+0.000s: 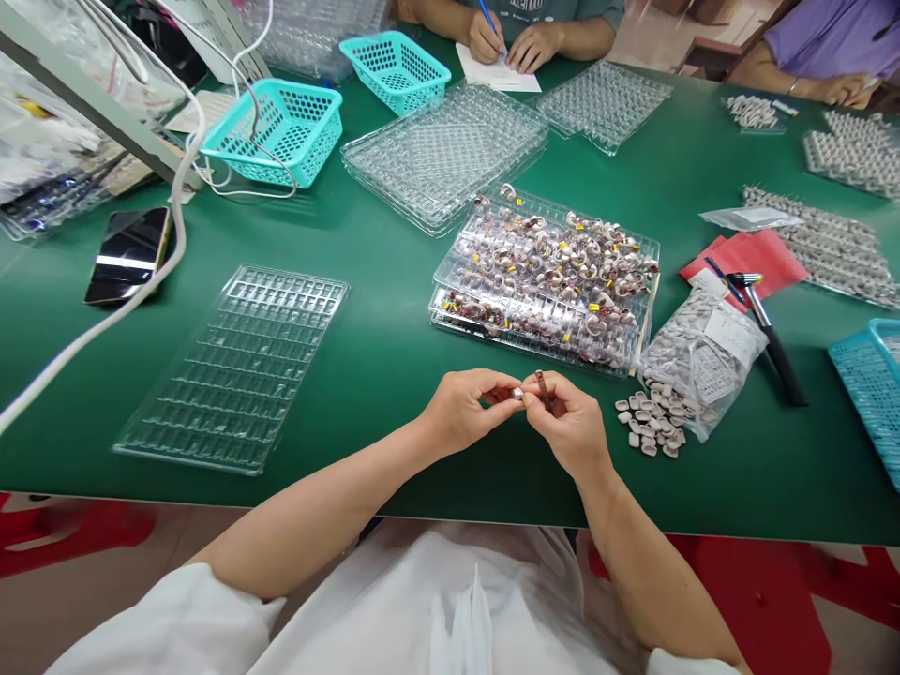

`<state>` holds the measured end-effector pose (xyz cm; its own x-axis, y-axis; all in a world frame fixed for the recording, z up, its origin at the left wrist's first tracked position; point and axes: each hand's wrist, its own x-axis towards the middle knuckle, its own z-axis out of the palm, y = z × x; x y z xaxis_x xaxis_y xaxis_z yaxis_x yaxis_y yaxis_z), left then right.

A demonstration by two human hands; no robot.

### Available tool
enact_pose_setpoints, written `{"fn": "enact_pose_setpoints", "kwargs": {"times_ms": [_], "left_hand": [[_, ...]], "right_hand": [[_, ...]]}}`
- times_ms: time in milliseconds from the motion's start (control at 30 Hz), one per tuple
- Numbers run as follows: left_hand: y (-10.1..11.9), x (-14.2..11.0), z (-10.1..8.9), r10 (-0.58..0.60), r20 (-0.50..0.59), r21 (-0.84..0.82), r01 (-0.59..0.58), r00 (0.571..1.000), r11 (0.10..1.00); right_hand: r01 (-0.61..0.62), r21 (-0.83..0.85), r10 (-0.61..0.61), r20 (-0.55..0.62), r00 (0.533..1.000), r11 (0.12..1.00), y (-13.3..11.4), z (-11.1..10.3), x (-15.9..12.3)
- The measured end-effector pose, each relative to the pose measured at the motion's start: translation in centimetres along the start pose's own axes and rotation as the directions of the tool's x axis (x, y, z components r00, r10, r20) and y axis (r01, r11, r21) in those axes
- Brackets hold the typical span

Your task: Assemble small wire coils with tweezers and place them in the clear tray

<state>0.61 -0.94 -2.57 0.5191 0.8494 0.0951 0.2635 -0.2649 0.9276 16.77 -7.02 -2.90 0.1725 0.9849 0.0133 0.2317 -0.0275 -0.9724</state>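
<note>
My left hand (468, 410) and my right hand (569, 427) meet above the table's front part, fingers pinched together. Between their fingertips is a small pale shiny part (517, 394), largely covered by the fingers. A narrow brown strip (541, 382) sticks up from the fingers of my right hand and seems to belong to the same piece. Just beyond my hands, stacked clear trays (442, 319) hold many small whitish curved parts (552, 278) with yellow tabs. Right of my right hand lies a pile of small beige caps (651, 431), beside a plastic bag (703, 352) of similar pieces.
An empty clear tray (239, 375) lies left, near a phone (130, 255) and a white cable (179, 216). Turquoise baskets (309, 155) and stacked clear trays (436, 159) stand farther back. A hammer (773, 347) lies right, by red sheets (766, 262). Two people sit opposite, one writing.
</note>
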Motion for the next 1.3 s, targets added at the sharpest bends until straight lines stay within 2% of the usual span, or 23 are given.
{"fn": "enact_pose_setpoints", "kwargs": {"times_ms": [367,533,800,1200,1300], "left_hand": [[0.02,-0.16,0.18,0.022,0.012,-0.004,-0.021,1.0,1.0],[0.08,-0.18,0.16,0.022,0.012,-0.027,-0.022,1.0,0.999],[-0.04,0.04,0.03,-0.031,0.042,-0.096,0.035,0.999,0.995],[-0.4,0.34,-0.14,-0.125,0.056,-0.087,0.13,0.991,0.988],[-0.44,0.2,0.06,-0.096,0.039,-0.052,0.098,0.995,0.994]], "right_hand": [[0.035,-0.076,-0.039,-0.049,0.998,0.996,-0.49,0.44,-0.27],[0.034,-0.059,-0.037,-0.052,0.998,0.998,-0.5,0.36,-0.24],[0.021,-0.039,-0.022,-0.025,0.999,0.999,-0.63,-0.21,-0.07],[0.036,-0.158,-0.038,-0.013,0.999,0.987,-0.7,-0.16,-0.02],[0.013,-0.152,-0.015,-0.012,1.0,0.988,-0.69,-0.11,0.02]]}}
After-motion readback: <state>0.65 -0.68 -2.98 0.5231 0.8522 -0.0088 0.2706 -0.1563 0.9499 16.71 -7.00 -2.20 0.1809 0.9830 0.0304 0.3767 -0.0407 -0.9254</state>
